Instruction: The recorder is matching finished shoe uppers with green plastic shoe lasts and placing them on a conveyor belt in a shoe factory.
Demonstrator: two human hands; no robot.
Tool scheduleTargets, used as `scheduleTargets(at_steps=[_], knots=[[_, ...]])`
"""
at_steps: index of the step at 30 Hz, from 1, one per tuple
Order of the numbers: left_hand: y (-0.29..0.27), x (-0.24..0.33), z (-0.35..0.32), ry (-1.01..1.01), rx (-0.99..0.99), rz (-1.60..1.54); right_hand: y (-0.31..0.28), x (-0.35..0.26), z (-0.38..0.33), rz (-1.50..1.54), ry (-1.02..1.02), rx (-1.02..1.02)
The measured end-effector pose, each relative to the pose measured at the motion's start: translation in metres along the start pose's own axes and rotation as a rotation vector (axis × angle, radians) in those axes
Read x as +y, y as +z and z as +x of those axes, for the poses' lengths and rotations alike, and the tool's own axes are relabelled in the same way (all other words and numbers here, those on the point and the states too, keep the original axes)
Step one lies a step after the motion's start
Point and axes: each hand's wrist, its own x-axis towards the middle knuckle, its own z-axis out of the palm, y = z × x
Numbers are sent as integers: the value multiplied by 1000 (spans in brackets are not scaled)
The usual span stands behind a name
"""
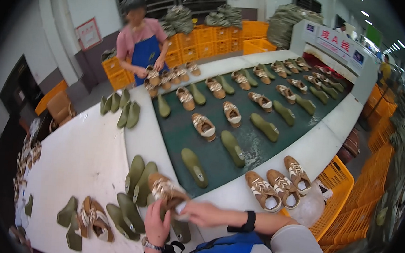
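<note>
A brown sneaker (164, 188) with pale laces and stripes tilts above the white counter, its opening toward me. My left hand (156, 226) is closed around its heel side. At the opening, my right hand (200, 214) is slightly blurred, its fingers drawn together beside a white patch; what they grip is unclear. Green shoe lasts (134, 173) lie just left of the held sneaker, and more lasts (128, 215) are below them. Farther left, a pair of brown sneakers (98, 219) rests beside further green lasts (68, 211).
Ahead runs a dark green conveyor belt (183, 139) bearing sneakers and lasts. Three sneakers (280, 186) stand on its right ledge, near an orange crate (339, 183). Across the belt, a person (142, 42) in a blue apron handles a sneaker. Orange crates (203, 42) line the wall.
</note>
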Motion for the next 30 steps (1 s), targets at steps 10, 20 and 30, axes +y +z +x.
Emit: scheduleTargets(at_steps=[10,20,30], knots=[[-9,-59,-41,-158,-150,112,-40,147,137,-259,412,109],[-3,-75,-56,-299,-155,129,18,283,215,-245,501,201],[17,-115,-87,-207,-256,230,-50,172,79,-160,352,141]])
